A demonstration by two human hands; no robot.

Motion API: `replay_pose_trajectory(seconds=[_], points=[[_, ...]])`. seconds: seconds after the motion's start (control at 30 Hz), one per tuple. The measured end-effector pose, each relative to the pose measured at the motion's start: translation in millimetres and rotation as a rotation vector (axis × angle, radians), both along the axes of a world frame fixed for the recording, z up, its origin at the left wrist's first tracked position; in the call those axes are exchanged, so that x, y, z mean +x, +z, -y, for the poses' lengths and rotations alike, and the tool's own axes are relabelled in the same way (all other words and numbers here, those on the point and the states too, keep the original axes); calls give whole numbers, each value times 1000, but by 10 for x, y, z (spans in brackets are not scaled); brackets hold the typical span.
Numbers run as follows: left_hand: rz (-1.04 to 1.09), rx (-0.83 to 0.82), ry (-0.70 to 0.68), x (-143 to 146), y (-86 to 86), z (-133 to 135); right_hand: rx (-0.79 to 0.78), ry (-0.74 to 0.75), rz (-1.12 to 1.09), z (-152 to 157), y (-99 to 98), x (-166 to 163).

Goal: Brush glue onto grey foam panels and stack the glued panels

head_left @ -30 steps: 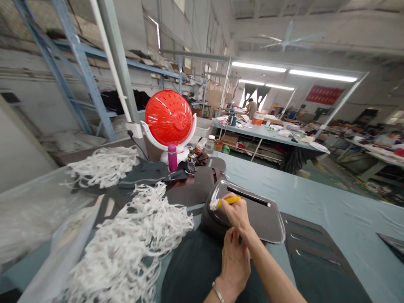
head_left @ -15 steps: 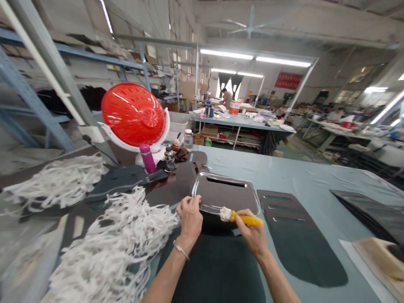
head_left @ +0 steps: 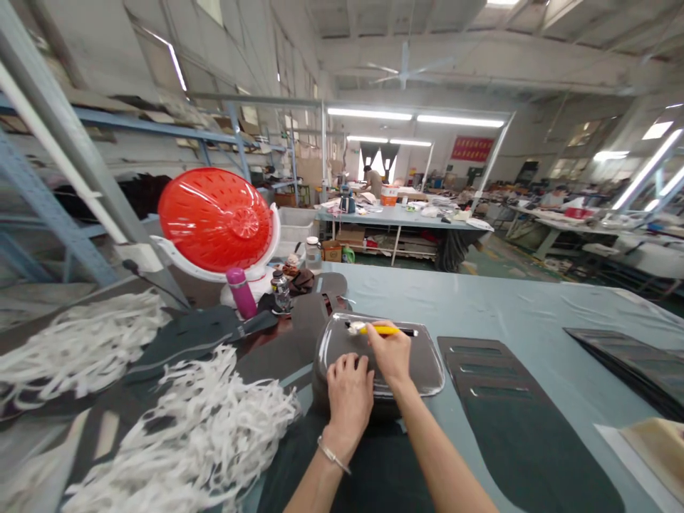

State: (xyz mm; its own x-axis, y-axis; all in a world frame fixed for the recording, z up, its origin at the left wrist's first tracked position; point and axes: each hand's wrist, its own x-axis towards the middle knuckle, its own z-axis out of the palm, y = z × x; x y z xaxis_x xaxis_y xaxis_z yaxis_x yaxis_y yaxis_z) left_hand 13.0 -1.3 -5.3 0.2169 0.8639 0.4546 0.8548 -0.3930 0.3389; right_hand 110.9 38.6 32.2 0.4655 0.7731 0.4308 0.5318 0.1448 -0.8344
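Observation:
A clear plastic template (head_left: 425, 363) with a long slot lies on a stack of dark grey cut pieces (head_left: 299, 342) on the table. My left hand (head_left: 350, 395) rests flat on the template's near part, fingers spread. My right hand (head_left: 392, 354) is closed round a yellow-handled brush (head_left: 374, 329). The brush's white bristles touch the template by the left end of the slot.
White strip bundles (head_left: 182, 434) lie to the left, a red fan (head_left: 216, 221), a pink bottle (head_left: 241, 292) and small jars behind. More dark slotted pieces (head_left: 513, 413) lie to the right on the blue-grey table (head_left: 481, 299). People work at distant tables.
The brush has moved from the template's near edge up to the slot. My left hand has shifted from the template's left edge onto its near surface. The view has tilted slightly.

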Motion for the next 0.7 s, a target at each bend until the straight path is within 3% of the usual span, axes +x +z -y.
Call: replay_pose_trajectory(seconds=[0.07, 0.13, 0.3, 0.37, 0.43, 0.57, 0.63, 0.7], points=[[-10, -2, 5, -2, -36, 8, -26, 48, 30, -180, -101, -133], [4, 3, -3, -30, -62, 8, -56, 6, 78, -163, -216, 25], [61, 13, -18, -64, -82, -11, -108, -463, 248, 209, -287, 976], [69, 15, -6, -50, -89, -21, -93, -550, 256, 221, -227, 1057], [68, 27, 6, -33, -102, -32, -18, -442, 225, 93, -167, 823], [48, 23, -2, -25, -129, -50, 56, -25, 178, -367, -151, 33], [36, 0, -7, -33, -137, -56, 12, 15, 218, -520, -206, -89], [36, -13, -7, -41, -140, -58, -46, -61, 276, -524, -270, 106]])
